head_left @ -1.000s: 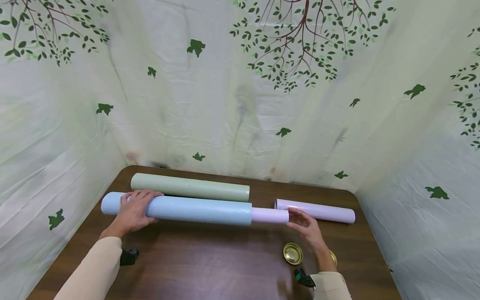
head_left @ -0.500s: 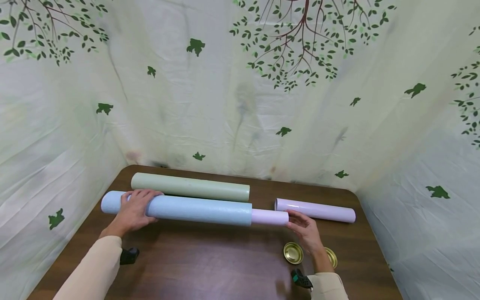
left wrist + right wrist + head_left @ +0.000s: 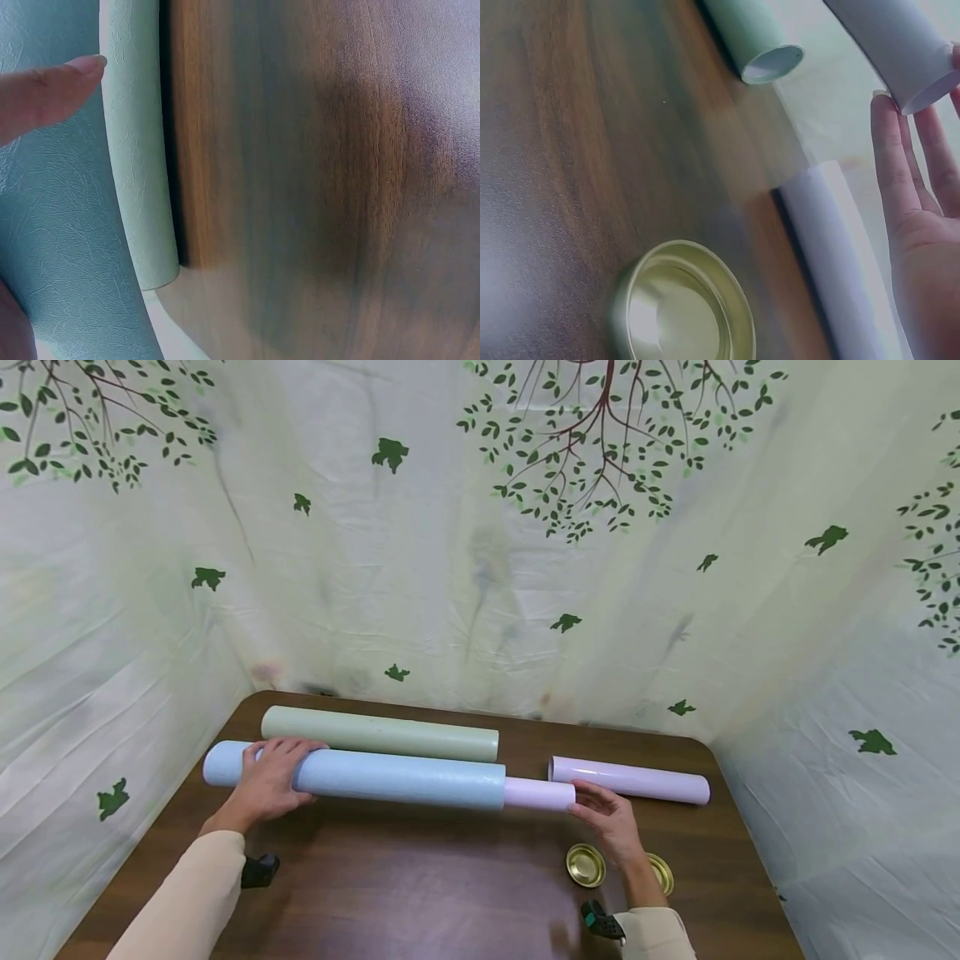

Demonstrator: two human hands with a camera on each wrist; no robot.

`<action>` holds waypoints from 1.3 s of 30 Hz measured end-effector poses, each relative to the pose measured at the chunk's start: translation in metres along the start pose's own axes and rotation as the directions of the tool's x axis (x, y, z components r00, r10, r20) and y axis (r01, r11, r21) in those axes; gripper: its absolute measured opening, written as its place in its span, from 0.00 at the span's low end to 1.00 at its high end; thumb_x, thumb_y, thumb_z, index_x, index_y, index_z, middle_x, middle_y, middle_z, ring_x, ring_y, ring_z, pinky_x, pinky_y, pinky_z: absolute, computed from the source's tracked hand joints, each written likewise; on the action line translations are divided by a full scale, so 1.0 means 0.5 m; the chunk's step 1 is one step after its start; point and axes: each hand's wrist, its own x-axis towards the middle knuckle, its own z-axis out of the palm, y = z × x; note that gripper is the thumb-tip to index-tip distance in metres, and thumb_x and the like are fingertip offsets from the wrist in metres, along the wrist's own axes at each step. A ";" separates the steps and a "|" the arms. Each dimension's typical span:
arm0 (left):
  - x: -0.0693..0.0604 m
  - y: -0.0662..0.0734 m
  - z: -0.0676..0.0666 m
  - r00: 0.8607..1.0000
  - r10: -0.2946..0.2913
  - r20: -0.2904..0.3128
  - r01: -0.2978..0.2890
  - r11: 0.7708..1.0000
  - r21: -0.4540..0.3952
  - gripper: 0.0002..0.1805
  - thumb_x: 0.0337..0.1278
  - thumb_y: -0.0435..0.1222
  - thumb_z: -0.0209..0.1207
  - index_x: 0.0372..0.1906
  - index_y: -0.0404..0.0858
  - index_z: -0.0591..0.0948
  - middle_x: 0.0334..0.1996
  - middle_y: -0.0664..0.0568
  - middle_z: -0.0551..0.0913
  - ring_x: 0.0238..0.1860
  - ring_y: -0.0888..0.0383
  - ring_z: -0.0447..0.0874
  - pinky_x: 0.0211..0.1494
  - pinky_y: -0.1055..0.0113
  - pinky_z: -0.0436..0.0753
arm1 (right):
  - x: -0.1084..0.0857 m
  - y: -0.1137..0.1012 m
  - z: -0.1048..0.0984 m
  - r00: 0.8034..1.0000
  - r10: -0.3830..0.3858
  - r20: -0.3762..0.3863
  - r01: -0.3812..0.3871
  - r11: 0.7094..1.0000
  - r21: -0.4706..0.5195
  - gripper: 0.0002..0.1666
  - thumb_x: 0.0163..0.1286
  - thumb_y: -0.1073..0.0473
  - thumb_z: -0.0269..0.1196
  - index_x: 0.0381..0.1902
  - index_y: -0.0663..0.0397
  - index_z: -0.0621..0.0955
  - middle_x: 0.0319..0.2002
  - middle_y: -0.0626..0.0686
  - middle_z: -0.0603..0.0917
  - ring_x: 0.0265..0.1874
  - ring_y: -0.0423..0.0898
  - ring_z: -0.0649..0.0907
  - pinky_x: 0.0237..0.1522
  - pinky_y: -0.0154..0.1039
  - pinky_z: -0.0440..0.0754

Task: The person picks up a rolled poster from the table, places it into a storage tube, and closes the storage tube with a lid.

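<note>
My left hand (image 3: pixel 273 779) grips a long light-blue tube (image 3: pixel 405 778) from above, near its left end, and holds it level over the table. In the left wrist view the thumb lies across the blue tube (image 3: pixel 67 210). A narrower lilac tube (image 3: pixel 538 794) sticks out of the blue tube's right end; the rest of it is hidden inside. At its free end my right hand (image 3: pixel 615 827) holds the rim between thumb and fingertips. The right wrist view shows long fingers against the lilac tube's end (image 3: pixel 900 45).
Behind the blue tube lies a pale green tube (image 3: pixel 382 733). A second lilac tube (image 3: pixel 630 779) rests at the back right. Two gold round lids, one left (image 3: pixel 586 866) and one right (image 3: pixel 660 874) of the right forearm, sit on the brown table (image 3: pixel 405 885). Printed cloth walls (image 3: pixel 480 568) surround it.
The right hand and the lilac tube's end have dipped slightly, and the end has shifted a touch left toward the blue tube. The left hand keeps its grip.
</note>
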 end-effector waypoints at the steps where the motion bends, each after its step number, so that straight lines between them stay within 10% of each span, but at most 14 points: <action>1: 0.000 0.000 0.000 1.000 -0.001 0.000 0.001 1.000 0.000 0.39 0.28 0.37 0.78 0.55 0.41 0.74 0.52 0.39 0.77 0.55 0.35 0.66 0.54 0.33 0.54 | 0.000 0.000 0.002 1.000 0.009 -0.011 -0.009 1.000 -0.007 0.22 0.60 0.83 0.57 0.54 0.77 0.76 0.46 0.50 0.85 0.44 0.43 0.83 0.43 0.34 0.82; 39: 0.006 0.010 -0.003 1.000 0.009 -0.013 -0.009 1.000 0.005 0.39 0.28 0.37 0.78 0.55 0.40 0.75 0.52 0.39 0.76 0.55 0.35 0.67 0.54 0.33 0.54 | 0.036 0.015 0.095 0.990 0.070 -0.120 -0.095 0.973 -0.212 0.25 0.54 0.80 0.65 0.51 0.86 0.73 0.40 0.53 0.85 0.41 0.44 0.84 0.41 0.35 0.82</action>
